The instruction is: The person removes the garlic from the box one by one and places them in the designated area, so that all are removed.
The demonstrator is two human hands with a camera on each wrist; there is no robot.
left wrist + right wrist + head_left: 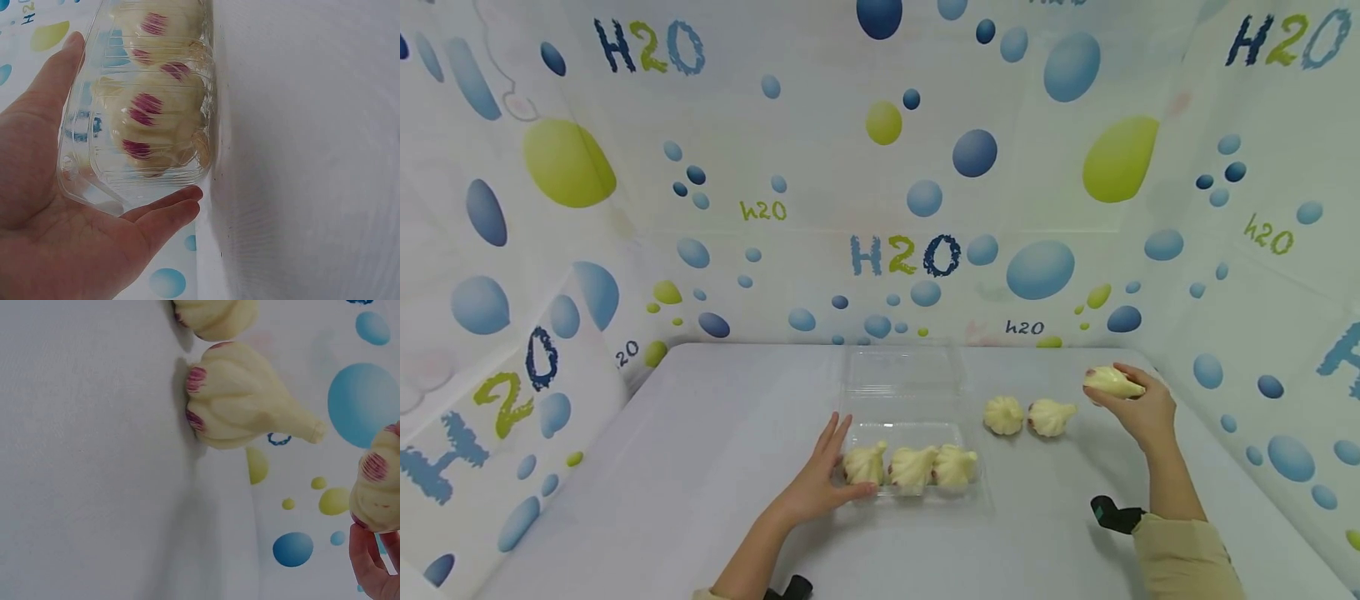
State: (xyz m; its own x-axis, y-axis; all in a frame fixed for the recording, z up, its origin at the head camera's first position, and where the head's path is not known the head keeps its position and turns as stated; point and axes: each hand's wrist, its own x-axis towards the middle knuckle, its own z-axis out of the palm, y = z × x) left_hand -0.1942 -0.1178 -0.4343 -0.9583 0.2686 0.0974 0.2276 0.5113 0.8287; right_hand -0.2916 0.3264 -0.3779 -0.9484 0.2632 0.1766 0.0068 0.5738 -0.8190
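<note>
the left hand [820,483] rested at the left end of a clear plastic box [942,493], its fingers extended and spread along that end while the thumb reached across the front corner; they were wide apart and lay against the box without curling tightly round it. the box sat near the middle of the counter [715,425], its lid [902,371] folded back flat towards the patterned backdrop [820,167].

three garlic bulbs stood side by side inside the box: a left bulb [865,463], a middle bulb [912,468] and a right bulb [955,467]. they were cream coloured, and the left wrist view showed purple streaks on them through the ribbed plastic.

the right hand [1144,410] was well over to the right, its fingers and thumb closed partway in a pinch around another garlic bulb [1108,382], held sideways and raised clear of the counter. between that hand and the box, two loose bulbs rested on the counter, just beside each other: a nearer bulb [1003,415] close to the box and a farther bulb [1049,417] whose stem pointed right.

a beige sleeve [1187,558] covered the right forearm, with a black device [1116,515] beside its cuff. blue and green drops and h2o lettering covered the backdrop.
</note>
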